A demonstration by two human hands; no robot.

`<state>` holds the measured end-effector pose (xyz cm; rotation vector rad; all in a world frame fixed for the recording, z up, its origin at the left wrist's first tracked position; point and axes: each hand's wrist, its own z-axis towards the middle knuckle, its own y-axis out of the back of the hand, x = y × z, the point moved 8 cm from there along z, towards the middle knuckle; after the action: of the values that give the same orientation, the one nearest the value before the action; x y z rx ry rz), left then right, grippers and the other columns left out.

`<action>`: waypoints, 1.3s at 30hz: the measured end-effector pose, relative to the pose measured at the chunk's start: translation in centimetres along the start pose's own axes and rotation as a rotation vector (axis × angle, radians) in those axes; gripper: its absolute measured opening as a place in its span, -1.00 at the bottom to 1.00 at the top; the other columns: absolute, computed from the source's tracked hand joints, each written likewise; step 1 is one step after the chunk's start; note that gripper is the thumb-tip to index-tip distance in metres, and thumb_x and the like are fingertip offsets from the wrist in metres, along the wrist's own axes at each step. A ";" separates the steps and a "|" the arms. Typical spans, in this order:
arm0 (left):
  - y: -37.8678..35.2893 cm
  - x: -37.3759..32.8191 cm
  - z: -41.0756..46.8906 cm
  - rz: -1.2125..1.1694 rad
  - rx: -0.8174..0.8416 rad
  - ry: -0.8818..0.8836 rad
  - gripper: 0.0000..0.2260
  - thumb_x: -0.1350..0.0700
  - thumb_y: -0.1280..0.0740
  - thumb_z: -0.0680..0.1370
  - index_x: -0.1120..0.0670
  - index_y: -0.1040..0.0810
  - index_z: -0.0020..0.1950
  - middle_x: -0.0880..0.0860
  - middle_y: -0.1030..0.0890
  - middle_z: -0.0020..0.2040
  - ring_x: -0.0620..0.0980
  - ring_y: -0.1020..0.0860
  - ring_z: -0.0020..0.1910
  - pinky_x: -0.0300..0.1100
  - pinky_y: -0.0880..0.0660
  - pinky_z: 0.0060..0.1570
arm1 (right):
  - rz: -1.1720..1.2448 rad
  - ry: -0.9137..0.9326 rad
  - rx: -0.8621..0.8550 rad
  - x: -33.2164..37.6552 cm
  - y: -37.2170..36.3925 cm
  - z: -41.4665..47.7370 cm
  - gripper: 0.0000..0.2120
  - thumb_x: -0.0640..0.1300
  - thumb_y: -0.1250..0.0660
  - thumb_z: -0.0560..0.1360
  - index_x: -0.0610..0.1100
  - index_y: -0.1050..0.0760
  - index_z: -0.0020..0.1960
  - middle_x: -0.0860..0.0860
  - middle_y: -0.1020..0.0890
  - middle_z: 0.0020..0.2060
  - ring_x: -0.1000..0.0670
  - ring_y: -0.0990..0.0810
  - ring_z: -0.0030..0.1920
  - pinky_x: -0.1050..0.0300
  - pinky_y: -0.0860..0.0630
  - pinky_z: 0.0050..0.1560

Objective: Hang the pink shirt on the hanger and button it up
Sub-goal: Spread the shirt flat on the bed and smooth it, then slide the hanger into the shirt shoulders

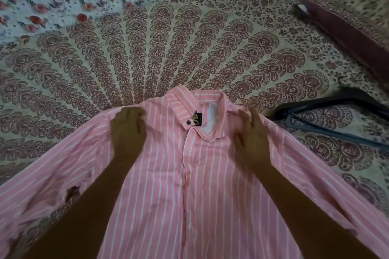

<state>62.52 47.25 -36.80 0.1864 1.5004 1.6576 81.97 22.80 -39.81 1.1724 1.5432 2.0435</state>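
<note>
Two hands settle on the shoulders of a pink shirt (195,185) spread on a patterned bedspread (147,59)

Lying front up, the shirt runs lengthwise straight away from the person, with its collar (189,101) at the far end and open at the neck. The dark hanger (328,120) lies flat on the bedspread off to the right, just beside the shirt's shoulder and not yet inside the garment. It is nearer the right hand (250,132), so the reach for it probably falls to that side. The left hand (128,130) has its fingers curled over the shoulder seam and appears to be gripping the cloth. The right hand is blurred, its fingers mostly straight and spread, resting on the fabric with nothing in its grasp
</note>
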 end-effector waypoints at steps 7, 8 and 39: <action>-0.5 -8.6 -2.7 -0.151 0.137 -0.128 -0.78 0.22 -0.17 0.41 0.12 -0.57 -0.07 0.13 -0.57 -0.07 0.18 -0.54 -0.10 0.03 -0.44 -0.04 | 0.040 -0.105 -0.043 -2.1 5.3 -3.4 -0.60 -0.17 -0.22 0.45 -0.22 -0.39 0.28 -0.23 -0.41 0.29 -0.26 -0.52 0.14 -0.10 -0.48 0.08; -0.8 -10.0 -2.7 -0.173 0.157 -0.144 -0.79 0.22 -0.17 0.41 0.13 -0.58 -0.08 0.13 -0.57 -0.07 0.19 -0.54 -0.11 0.05 -0.47 -0.04 | 0.026 -0.105 -0.065 -2.4 6.4 -3.5 -0.60 -0.17 -0.21 0.44 -0.21 -0.40 0.27 -0.22 -0.44 0.27 -0.25 -0.53 0.10 -0.09 -0.48 0.06; -5.3 -21.7 -4.1 -1.115 0.575 0.684 -0.62 -0.05 -0.30 0.52 0.02 -0.33 0.28 0.07 -0.48 0.16 0.03 -0.56 -0.03 -0.12 -0.55 -0.16 | -0.423 0.150 0.070 -4.3 13.9 -2.8 -0.75 -0.18 -0.59 0.08 -0.04 -0.60 -0.31 0.04 -0.57 -0.50 0.00 -0.53 -0.52 0.30 -0.36 -0.53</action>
<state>75.80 29.15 -33.27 -0.8514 1.9818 0.3588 85.41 13.04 -29.24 0.6508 1.7663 1.8356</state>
